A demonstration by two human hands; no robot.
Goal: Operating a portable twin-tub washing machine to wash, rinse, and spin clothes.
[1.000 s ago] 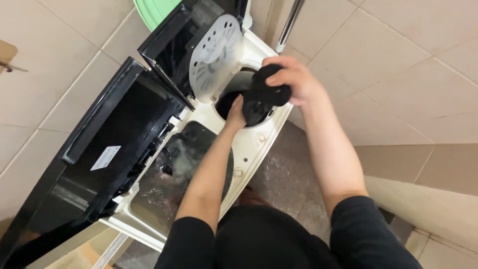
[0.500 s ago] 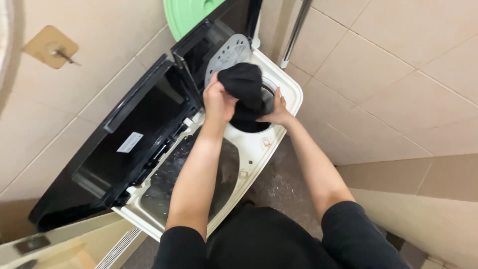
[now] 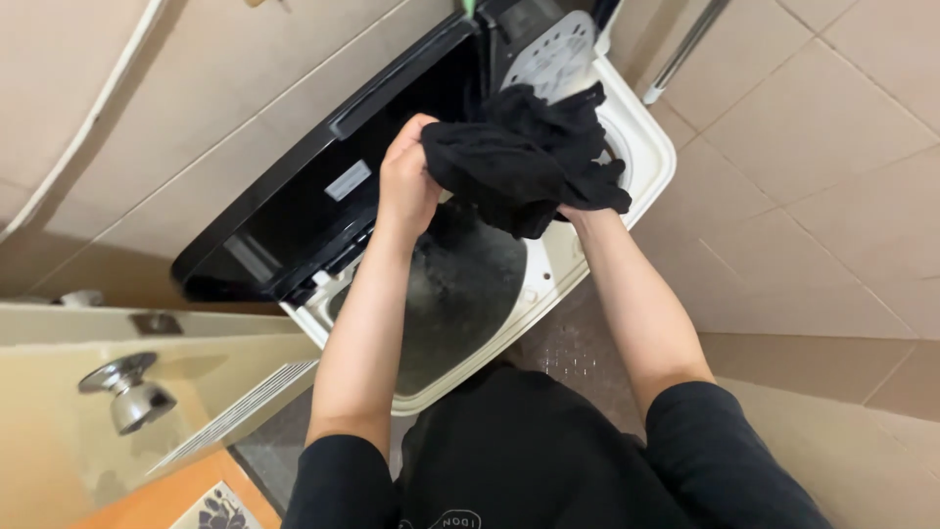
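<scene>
A black cloth (image 3: pixel 524 162) hangs over a cream-white washing machine (image 3: pixel 641 157) with a glossy black lid (image 3: pixel 294 211), against beige wall tiles (image 3: pixel 832 127) and a speckled grey-brown floor (image 3: pixel 568 343).

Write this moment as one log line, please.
left hand: grips black garment | right hand: hidden under it | over twin-tub washer, lids open
</scene>
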